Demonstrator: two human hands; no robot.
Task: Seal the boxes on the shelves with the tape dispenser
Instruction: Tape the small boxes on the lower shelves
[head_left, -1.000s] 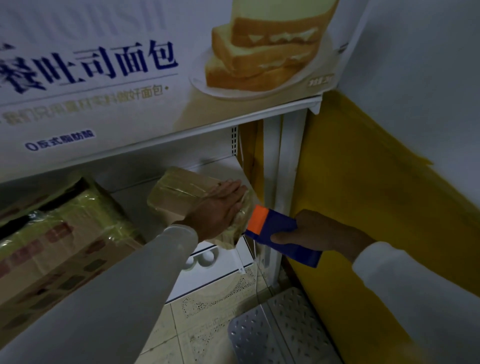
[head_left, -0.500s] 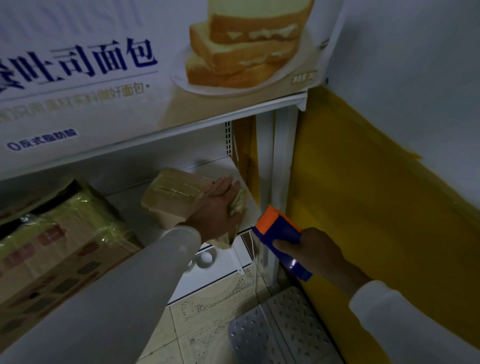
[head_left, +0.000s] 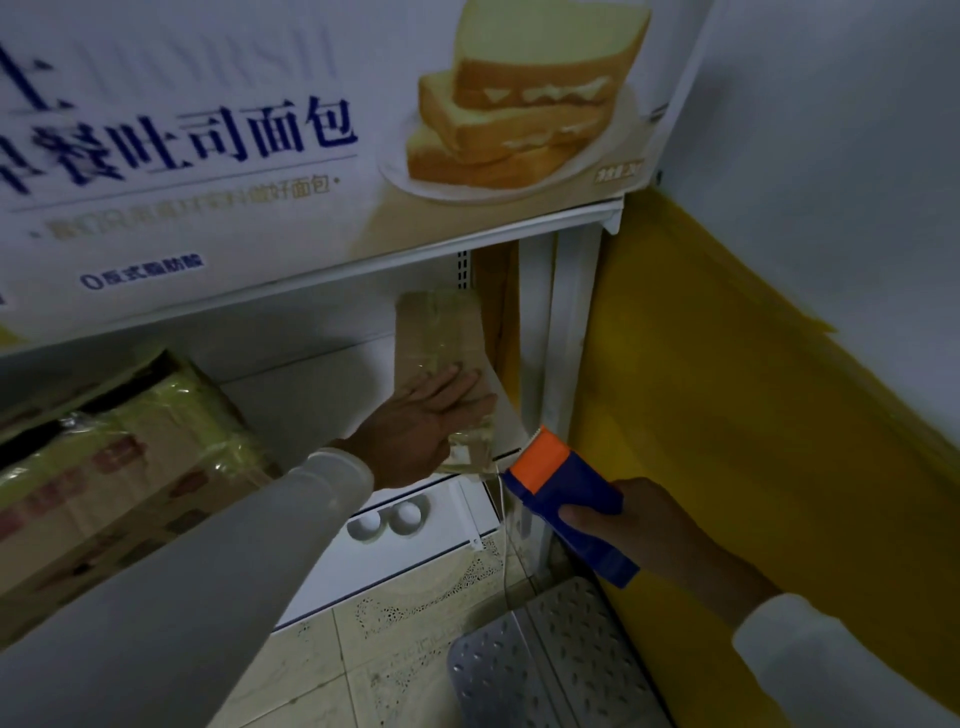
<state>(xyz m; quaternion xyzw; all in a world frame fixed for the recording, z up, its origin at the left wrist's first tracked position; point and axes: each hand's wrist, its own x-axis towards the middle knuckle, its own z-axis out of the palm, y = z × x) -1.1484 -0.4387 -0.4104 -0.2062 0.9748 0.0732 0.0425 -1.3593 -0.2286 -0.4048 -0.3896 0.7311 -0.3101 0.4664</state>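
Observation:
A small tan box (head_left: 436, 332), shiny with clear tape, lies on the white shelf (head_left: 322, 384) at its right end. My left hand (head_left: 426, 423) rests flat on the box's near end with straight fingers. Clear tape hangs over the box's front corner. My right hand (head_left: 649, 530) grips a blue tape dispenser (head_left: 566, 499) with an orange head, held just right of and below the box's front corner, orange end toward it. A thin strip of tape hangs down beside the dispenser.
A larger cardboard box (head_left: 119, 467) wrapped in yellowish tape sits on the shelf at the left. A bread poster (head_left: 322, 130) covers the shelf above. A yellow wall panel (head_left: 727, 415) stands close on the right. A perforated metal plate (head_left: 545, 665) lies on the tiled floor.
The box has turned so its long side points into the shelf, with my left hand still on it. My right hand has tilted the dispenser's orange head up near the box corner.

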